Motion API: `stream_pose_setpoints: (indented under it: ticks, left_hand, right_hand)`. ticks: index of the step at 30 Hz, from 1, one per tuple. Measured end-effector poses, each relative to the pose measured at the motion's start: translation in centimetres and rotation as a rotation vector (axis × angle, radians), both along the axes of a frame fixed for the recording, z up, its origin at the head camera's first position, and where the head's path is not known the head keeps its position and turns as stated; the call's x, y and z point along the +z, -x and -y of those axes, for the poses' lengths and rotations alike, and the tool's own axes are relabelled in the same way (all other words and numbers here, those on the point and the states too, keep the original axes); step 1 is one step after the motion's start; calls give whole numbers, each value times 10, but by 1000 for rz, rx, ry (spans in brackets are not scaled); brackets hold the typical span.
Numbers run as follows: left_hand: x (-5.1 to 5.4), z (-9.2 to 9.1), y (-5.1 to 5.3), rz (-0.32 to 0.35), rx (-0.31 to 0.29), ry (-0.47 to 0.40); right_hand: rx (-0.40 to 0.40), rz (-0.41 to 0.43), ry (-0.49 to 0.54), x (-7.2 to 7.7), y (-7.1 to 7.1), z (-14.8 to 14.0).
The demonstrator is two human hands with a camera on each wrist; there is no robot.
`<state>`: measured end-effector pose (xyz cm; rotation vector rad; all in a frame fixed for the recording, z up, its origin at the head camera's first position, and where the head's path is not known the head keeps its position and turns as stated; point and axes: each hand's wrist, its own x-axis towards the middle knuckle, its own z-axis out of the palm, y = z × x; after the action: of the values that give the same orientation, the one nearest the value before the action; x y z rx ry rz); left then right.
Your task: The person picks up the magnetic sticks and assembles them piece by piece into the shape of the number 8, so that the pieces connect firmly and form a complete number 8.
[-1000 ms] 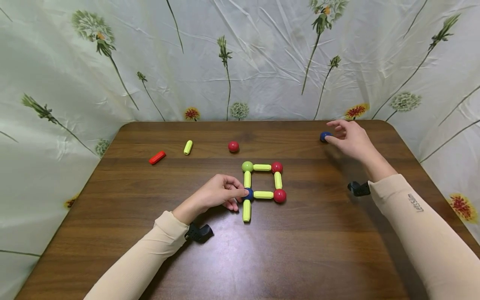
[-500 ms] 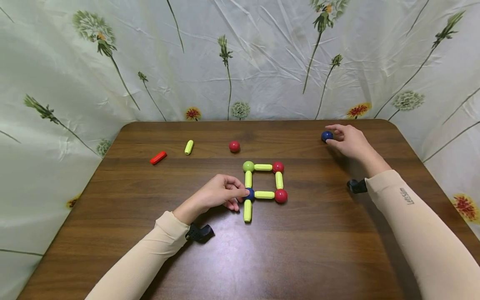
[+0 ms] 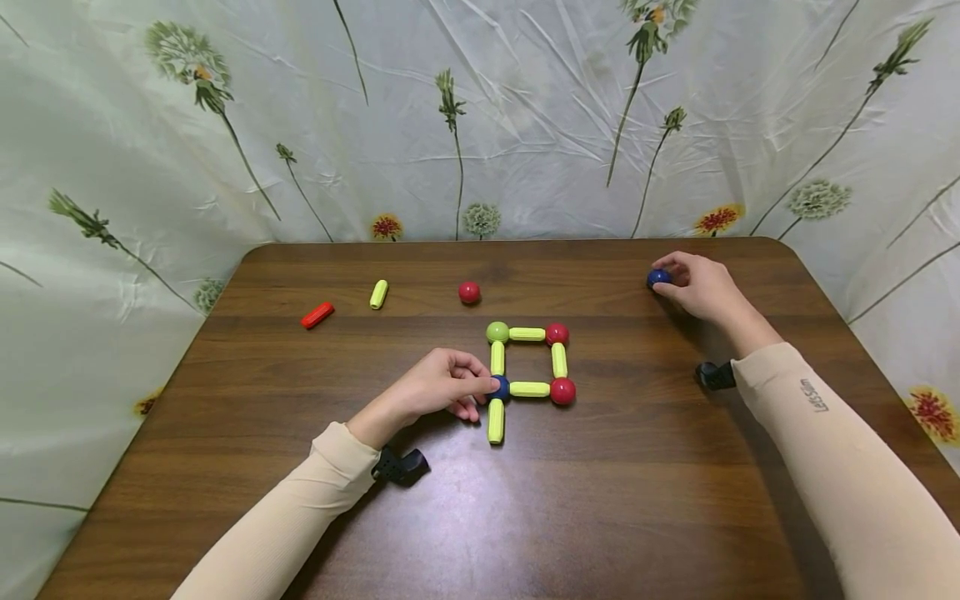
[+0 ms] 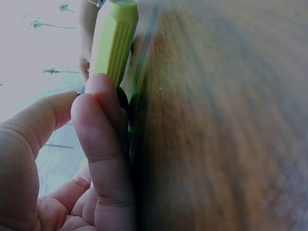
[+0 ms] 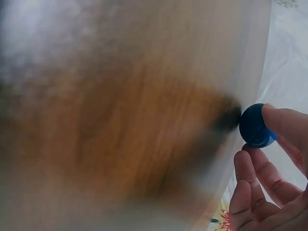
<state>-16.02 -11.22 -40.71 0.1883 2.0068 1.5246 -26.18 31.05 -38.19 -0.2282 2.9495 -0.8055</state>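
My left hand (image 3: pixel 442 385) pinches a dark blue ball (image 3: pixel 499 387) at the near left corner of a square of ribbed yellow rods and balls. A green ball (image 3: pixel 497 332) marks the far left corner, and red balls (image 3: pixel 562 391) form the two right corners. From the blue corner a yellow rod (image 3: pixel 496 422) also points toward me. In the left wrist view, a yellow-green rod (image 4: pixel 115 43) rises beyond the fingertips. At the far right of the table, my right hand (image 3: pixel 705 287) holds another blue ball (image 5: pixel 255 126) between thumb and fingers.
On the far part of the brown wooden table (image 3: pixel 637 500) lie a loose red ball (image 3: pixel 469 292), a yellow rod (image 3: pixel 378 294) and a red rod (image 3: pixel 317 315). A flower-printed curtain (image 3: pixel 525 125) hangs behind the table's far edge.
The right hand's fingers have closed around the blue ball, which has shifted slightly toward me and to the right. The left hand stays on the corner ball.
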Motion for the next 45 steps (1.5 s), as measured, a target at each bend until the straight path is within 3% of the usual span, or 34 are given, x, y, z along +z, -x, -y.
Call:
stream_pose_setpoints:
  ticks: [11, 19, 35, 45]
  left_hand:
    - [0, -1, 0, 2, 0, -5]
    - [0, -4, 3, -3, 4, -1]
    - [1, -7, 9, -14, 0, 3]
    - [1, -8, 10, -6, 3, 3]
  right_hand:
    - [22, -13, 25, 0, -19, 2]
    - [54, -55, 65, 8, -38, 15]
    - [157, -88, 165, 26, -86, 56]
    - [237, -56, 184, 28, -114, 79]
